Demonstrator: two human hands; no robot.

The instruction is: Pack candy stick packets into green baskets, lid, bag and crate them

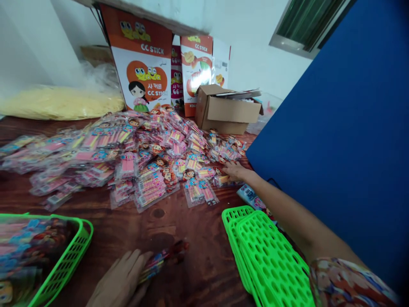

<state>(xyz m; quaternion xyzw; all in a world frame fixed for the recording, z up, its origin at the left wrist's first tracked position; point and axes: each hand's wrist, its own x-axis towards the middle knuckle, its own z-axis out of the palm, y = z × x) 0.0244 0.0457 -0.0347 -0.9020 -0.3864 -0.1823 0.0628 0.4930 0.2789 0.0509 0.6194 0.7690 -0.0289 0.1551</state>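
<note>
My left hand (pixel 123 277) is low in the middle, its fingers closed round candy stick packets (pixel 156 264) that are smeared by motion. How many it holds I cannot tell. At the right end of a large heap of clear candy stick packets (pixel 153 183), my right hand (pixel 234 170) reaches out with its fingers stretched. Its fingertips touch packets at the heap's edge. Pink and yellow sticks show through the plastic. A green basket (pixel 68 253) at the lower left holds many such packets in rows.
Stacked green baskets (pixel 271 256) stand under my right forearm. A blue packet (pixel 249 194) lies behind them. Printed cartons (pixel 147 64), an open brown box (pixel 233 113) and a bag of yellow material (pixel 60 102) line the back. A blue panel (pixel 335 128) borders the right side.
</note>
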